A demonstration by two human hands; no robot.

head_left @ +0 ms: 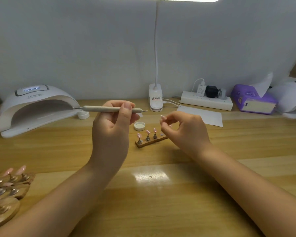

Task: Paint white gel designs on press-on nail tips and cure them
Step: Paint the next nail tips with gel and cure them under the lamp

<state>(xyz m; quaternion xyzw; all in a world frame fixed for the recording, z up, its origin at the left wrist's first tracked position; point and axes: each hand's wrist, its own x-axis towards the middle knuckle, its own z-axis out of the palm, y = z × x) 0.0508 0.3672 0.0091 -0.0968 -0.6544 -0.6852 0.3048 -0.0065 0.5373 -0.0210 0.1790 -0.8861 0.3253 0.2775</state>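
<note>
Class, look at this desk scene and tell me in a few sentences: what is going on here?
A person sits at a wooden desk doing nail art. The left hand holds a beige double-ended dotting pen level above the desk. The right hand pinches a single pink press-on nail tip. Below, a small wooden holder strip carries three more pink tips, one spot bare. A white curing lamp stands at the left, its display lit.

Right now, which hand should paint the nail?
Left, probably. The left hand already grips the beige double-ended dotting pen, while the right hand pinches the small pink nail tip beside it.
</note>
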